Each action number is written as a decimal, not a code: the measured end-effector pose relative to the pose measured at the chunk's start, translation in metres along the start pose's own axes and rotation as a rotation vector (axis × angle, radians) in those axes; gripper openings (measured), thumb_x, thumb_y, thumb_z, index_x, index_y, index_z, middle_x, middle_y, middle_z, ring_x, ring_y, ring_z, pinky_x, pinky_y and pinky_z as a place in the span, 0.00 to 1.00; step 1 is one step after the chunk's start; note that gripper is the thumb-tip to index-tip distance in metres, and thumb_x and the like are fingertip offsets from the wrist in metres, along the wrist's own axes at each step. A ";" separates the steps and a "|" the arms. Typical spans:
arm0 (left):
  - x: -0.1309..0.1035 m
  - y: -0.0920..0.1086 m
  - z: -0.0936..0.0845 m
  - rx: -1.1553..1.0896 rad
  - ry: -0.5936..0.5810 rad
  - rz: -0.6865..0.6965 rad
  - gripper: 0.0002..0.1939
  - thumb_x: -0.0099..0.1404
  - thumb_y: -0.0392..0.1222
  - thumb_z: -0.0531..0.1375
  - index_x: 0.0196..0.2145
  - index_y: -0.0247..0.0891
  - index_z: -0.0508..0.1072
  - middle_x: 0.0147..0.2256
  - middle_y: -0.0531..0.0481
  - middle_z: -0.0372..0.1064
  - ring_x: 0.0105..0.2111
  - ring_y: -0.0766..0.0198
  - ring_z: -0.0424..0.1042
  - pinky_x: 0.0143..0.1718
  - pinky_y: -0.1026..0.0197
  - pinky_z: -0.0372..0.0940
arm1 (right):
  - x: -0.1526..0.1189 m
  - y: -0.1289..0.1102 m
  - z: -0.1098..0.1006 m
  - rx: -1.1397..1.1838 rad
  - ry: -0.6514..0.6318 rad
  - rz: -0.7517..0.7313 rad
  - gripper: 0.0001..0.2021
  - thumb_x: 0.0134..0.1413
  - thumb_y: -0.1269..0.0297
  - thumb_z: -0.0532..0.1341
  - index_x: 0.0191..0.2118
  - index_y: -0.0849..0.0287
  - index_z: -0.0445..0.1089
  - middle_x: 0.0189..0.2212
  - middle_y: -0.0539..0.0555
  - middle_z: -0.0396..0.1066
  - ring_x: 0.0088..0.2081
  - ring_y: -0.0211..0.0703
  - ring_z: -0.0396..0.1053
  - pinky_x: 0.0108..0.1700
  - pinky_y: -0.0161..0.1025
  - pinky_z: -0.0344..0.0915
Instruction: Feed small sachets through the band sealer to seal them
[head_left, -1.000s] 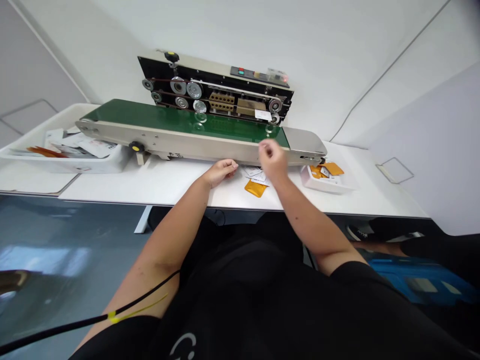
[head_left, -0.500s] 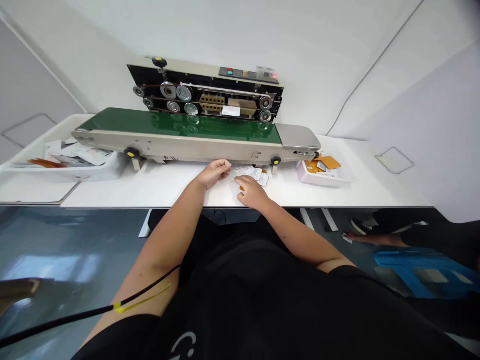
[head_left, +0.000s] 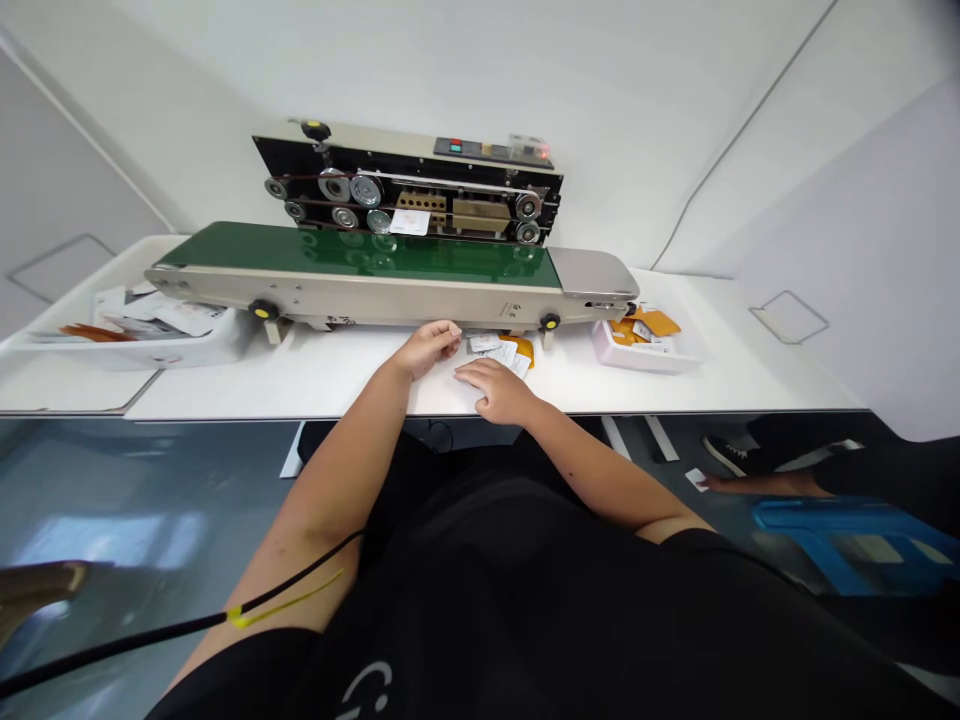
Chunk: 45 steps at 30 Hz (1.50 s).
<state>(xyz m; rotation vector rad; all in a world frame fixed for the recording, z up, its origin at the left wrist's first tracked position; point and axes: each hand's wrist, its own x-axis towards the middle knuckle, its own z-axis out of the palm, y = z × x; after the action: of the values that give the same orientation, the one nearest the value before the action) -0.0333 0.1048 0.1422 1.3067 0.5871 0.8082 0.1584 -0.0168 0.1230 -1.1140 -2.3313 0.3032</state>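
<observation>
My left hand (head_left: 429, 348) rests at the front of the sealing machine with its fingers curled in; what they hold, if anything, is hidden. Close to its right is my right hand (head_left: 501, 391), low over the white table, fingers stretched out and thumb apart, with nothing visible in it. Just beyond that hand lies a small pile of white printed packets (head_left: 491, 345), with an orange packet (head_left: 523, 349) showing at its right side. One white packet (head_left: 410, 222) stands upright in the band sealing machine (head_left: 480, 215), above the green conveyor belt (head_left: 300, 245).
At the left, a white bin (head_left: 161, 353) holds several white and orange packets. A smaller tray (head_left: 646, 364) of orange and white packets stands at the right. Another person's hand (head_left: 712, 483) holds a small white packet low at the right, near a blue stool (head_left: 817, 540).
The packet in the sealing machine has travelled left. My right hand has shifted slightly left and nearer to me, and more of the packet pile shows. My left hand has barely moved.
</observation>
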 end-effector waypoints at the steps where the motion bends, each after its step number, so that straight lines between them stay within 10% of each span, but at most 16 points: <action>1: 0.000 0.000 0.000 0.002 0.001 0.001 0.21 0.56 0.54 0.75 0.30 0.36 0.72 0.26 0.53 0.67 0.25 0.70 0.64 0.30 0.65 0.58 | 0.000 0.000 0.000 0.005 -0.007 0.012 0.37 0.44 0.77 0.57 0.63 0.58 0.72 0.62 0.60 0.73 0.62 0.57 0.66 0.69 0.60 0.61; 8: -0.002 0.002 0.002 0.023 -0.006 0.016 0.21 0.56 0.55 0.75 0.30 0.36 0.72 0.25 0.53 0.66 0.25 0.70 0.63 0.29 0.65 0.57 | -0.004 0.005 0.003 0.065 -0.003 -0.047 0.35 0.45 0.79 0.53 0.61 0.60 0.74 0.62 0.61 0.72 0.63 0.52 0.67 0.67 0.55 0.66; 22: -0.003 0.000 0.002 0.229 -0.292 0.040 0.24 0.53 0.48 0.76 0.45 0.36 0.80 0.39 0.45 0.76 0.35 0.64 0.72 0.39 0.62 0.67 | -0.007 0.009 -0.008 0.343 0.535 0.187 0.16 0.68 0.61 0.55 0.56 0.48 0.73 0.56 0.59 0.71 0.62 0.50 0.69 0.62 0.51 0.71; 30: 0.004 -0.006 0.002 0.454 -0.251 0.155 0.14 0.53 0.47 0.76 0.33 0.36 0.82 0.36 0.47 0.74 0.38 0.63 0.73 0.43 0.61 0.67 | -0.002 0.017 -0.003 0.654 0.538 0.244 0.17 0.66 0.54 0.57 0.56 0.52 0.66 0.57 0.61 0.71 0.63 0.49 0.70 0.68 0.52 0.65; 36: 0.001 -0.009 0.004 0.260 -0.134 0.049 0.20 0.58 0.55 0.73 0.33 0.35 0.76 0.25 0.52 0.70 0.23 0.70 0.65 0.26 0.67 0.58 | 0.001 0.023 0.000 0.737 0.543 0.466 0.30 0.58 0.45 0.62 0.62 0.52 0.61 0.61 0.63 0.69 0.55 0.48 0.75 0.54 0.45 0.75; 40: 0.000 -0.005 0.005 0.155 -0.064 0.038 0.25 0.56 0.59 0.74 0.35 0.35 0.74 0.20 0.55 0.66 0.18 0.72 0.60 0.21 0.68 0.52 | 0.002 0.022 -0.002 0.864 0.489 0.591 0.31 0.53 0.38 0.65 0.54 0.54 0.67 0.41 0.55 0.78 0.33 0.41 0.76 0.34 0.38 0.74; 45: 0.002 -0.001 0.005 0.057 -0.011 0.036 0.27 0.51 0.59 0.77 0.34 0.35 0.74 0.19 0.55 0.67 0.17 0.72 0.62 0.21 0.68 0.57 | 0.001 0.017 -0.002 0.936 0.525 0.658 0.26 0.50 0.40 0.69 0.44 0.56 0.71 0.13 0.40 0.62 0.15 0.34 0.58 0.20 0.31 0.58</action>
<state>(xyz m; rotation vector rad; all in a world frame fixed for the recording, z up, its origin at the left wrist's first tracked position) -0.0281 0.1033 0.1418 1.3759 0.5831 0.8188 0.1705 -0.0052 0.1180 -1.1953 -1.0698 1.0533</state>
